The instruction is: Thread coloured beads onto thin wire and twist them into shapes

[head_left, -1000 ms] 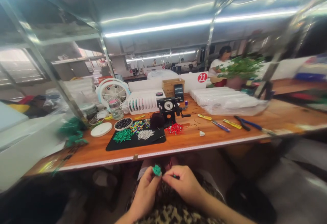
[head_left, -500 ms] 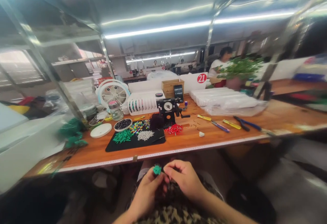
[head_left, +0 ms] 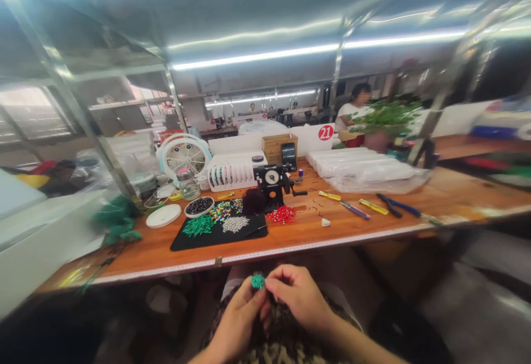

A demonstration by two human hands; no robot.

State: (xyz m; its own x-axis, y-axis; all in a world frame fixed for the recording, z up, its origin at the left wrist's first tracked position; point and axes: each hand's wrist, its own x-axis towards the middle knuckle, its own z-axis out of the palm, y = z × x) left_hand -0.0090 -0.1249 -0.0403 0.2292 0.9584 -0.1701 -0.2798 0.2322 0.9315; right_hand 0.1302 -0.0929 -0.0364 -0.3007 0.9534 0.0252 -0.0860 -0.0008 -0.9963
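My left hand (head_left: 241,313) is closed round a small bunch of green beads (head_left: 258,281), whose tips stick up between thumb and forefinger. Close against it, my right hand (head_left: 299,292) pinches with thumb and forefinger at the bunch's right side; what sits between those fingertips is too small to make out. Both hands are over my lap, in front of the table edge. On the black mat (head_left: 219,241) lie a pile of green tube-like pieces (head_left: 199,225), silver beads (head_left: 235,224) and multicoloured beads (head_left: 222,210).
A black hand-cranked device with a dial (head_left: 272,181) stands behind red pieces (head_left: 282,214). Pliers (head_left: 392,204) and yellow-handled tools (head_left: 373,207) lie to the right, wrapped white rolls (head_left: 365,167) behind. A bowl of black beads (head_left: 199,206), a white lid (head_left: 164,216) and a fan (head_left: 185,156) are left.
My hands stay together at the green bunch, with only a slight shift of the fingers. The view has tilted a little, and the person in the background has turned slightly.
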